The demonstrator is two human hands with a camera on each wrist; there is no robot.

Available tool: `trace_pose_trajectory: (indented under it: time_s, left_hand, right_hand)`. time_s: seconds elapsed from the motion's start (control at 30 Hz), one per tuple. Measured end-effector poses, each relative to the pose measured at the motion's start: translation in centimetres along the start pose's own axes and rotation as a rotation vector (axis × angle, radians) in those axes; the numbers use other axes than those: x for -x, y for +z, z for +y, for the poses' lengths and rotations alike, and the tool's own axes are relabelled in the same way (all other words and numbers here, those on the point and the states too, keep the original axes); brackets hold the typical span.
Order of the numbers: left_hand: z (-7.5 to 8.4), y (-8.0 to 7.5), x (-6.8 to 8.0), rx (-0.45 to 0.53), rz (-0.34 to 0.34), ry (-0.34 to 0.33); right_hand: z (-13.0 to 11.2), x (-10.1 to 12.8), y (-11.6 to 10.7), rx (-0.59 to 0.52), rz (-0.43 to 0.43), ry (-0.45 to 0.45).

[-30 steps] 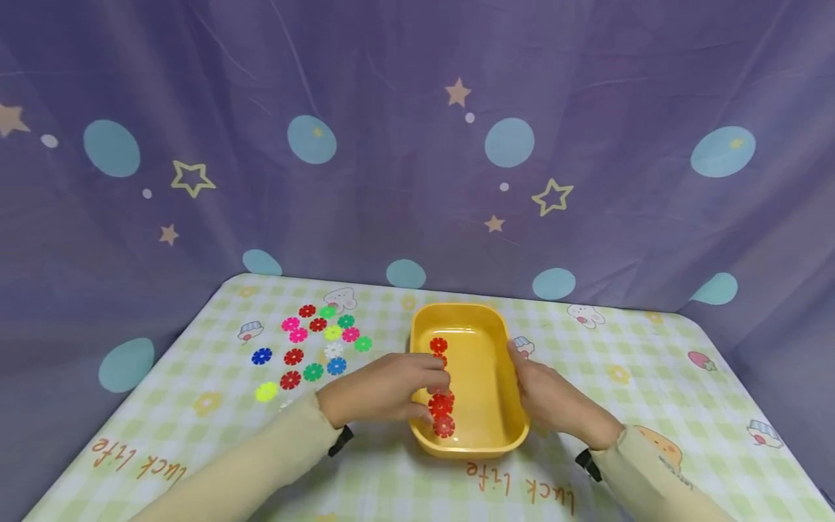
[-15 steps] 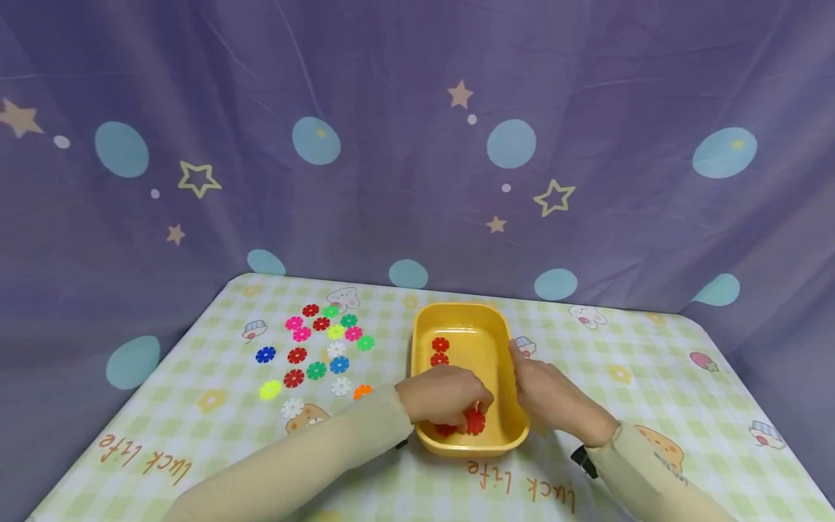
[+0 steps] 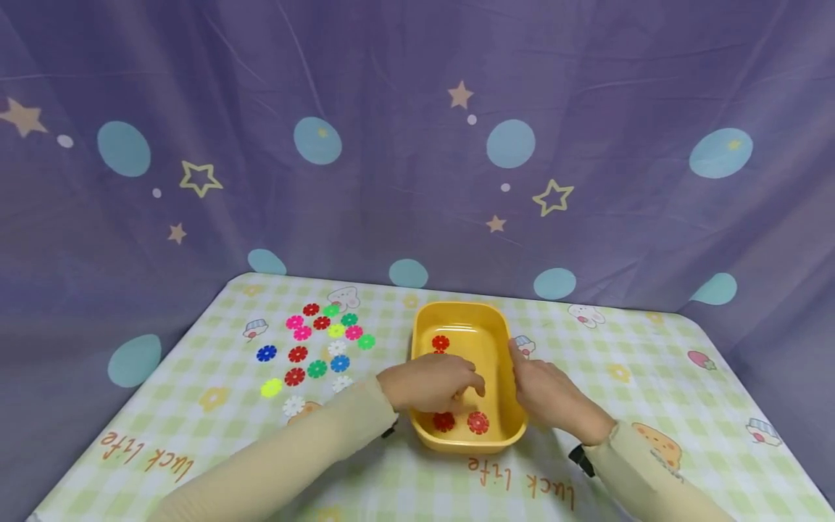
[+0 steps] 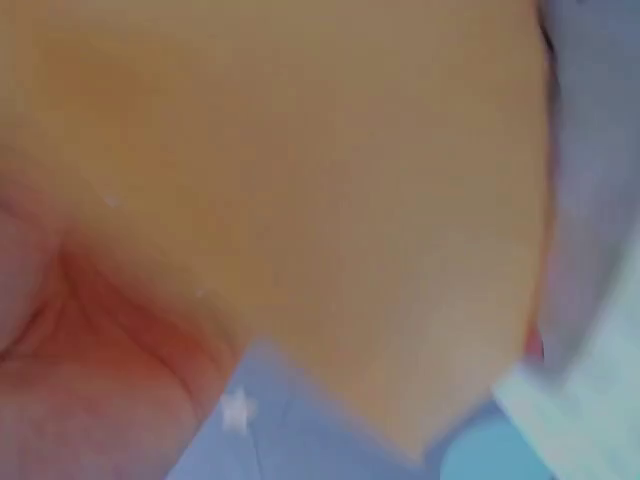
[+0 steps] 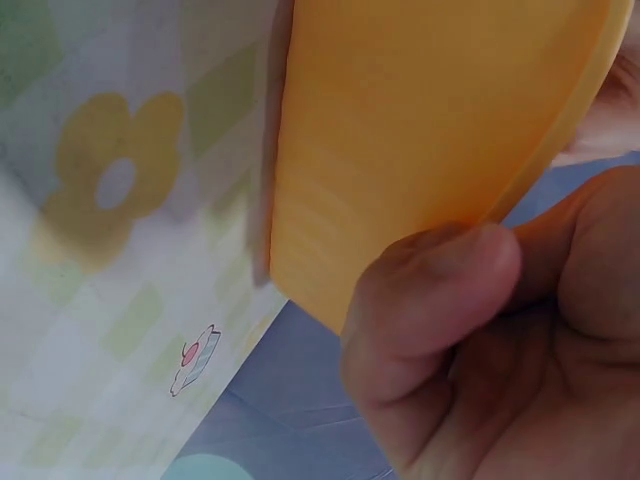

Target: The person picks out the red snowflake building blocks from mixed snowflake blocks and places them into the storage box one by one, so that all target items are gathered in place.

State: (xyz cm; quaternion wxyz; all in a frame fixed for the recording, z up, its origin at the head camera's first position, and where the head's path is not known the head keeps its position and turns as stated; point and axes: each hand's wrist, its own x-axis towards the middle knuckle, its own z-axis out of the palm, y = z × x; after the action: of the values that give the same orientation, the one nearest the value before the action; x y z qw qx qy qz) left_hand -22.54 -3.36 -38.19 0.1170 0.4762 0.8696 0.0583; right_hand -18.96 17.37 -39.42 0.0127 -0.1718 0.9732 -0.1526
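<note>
A yellow plastic bin [image 3: 499, 377] stands on the table with several red snowflake building discs along its left side. One red disc [image 3: 478, 423] lies apart from them, at the bin's near end. My left hand [image 3: 430, 382] hovers inside the bin, fingers loosely bent above the discs and nothing showing between them; it hides the middle of the left-side discs. In the left wrist view the bin's blurred wall [image 4: 320, 200] fills most of the picture. My right hand [image 3: 551, 395] grips the bin's right rim, its fingers curled over the edge [image 5: 430, 300] in the right wrist view.
Left of the bin, loose snowflake discs in several colours lie scattered, among them a blue disc [image 3: 267, 353], a yellow one [image 3: 271, 388] and a white one [image 3: 293, 406]. A checked cloth [image 3: 652, 406] covers the table; a purple curtain [image 3: 391, 203] hangs behind.
My left hand moved right and down within the bin, set a red disc near the front, then lifted slightly back with fingers loosened. My right hand stays on the rim.
</note>
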Motion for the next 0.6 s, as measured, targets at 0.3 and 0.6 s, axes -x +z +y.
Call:
trace_pose_trajectory:
  time_s: [0.3, 0.6]
  left_hand:
    - [-6.4, -2.9, 8.1, 0.062, 0.158, -0.064]
    - [-13.5, -0.4, 16.9, 0.165, 0.09, -0.479]
  right_hand:
    - [0.1, 0.0, 0.1, -0.006, -0.011, 0.014]
    - [0.0, 0.2, 0.0, 0.003, -0.009, 0.024]
